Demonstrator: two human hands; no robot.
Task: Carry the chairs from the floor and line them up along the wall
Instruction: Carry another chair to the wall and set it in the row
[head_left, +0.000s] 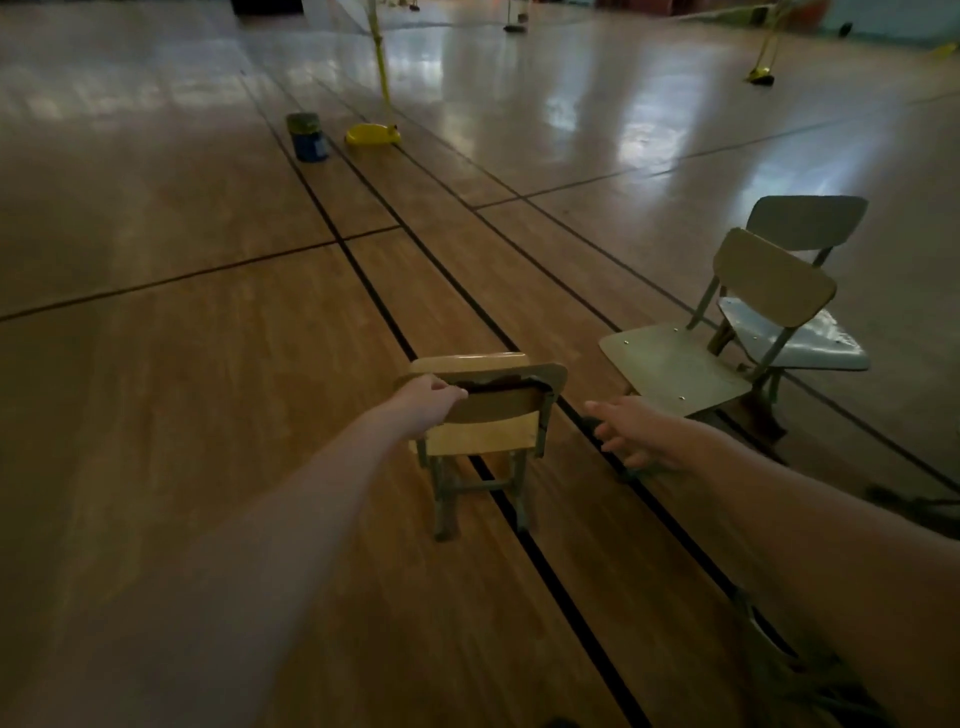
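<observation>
The left hand (431, 397) grips the top left of the small wooden chair (488, 415) by its backrest, fingers curled over the edge. The right hand (628, 431) hovers just right of that chair, fingers loosely spread and holding nothing. A level lift probably calls for it on the backrest's other end. The chair stands upright over a black floor line (578, 623), its back to the person, seat facing away and backrest running crosswise. A beige chair (675, 364) and a grey-blue chair (810, 348) stand further right.

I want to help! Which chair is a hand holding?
The yellow chair, gripped at its backrest by the left hand; the beige chair and grey chair stand untouched.
</observation>
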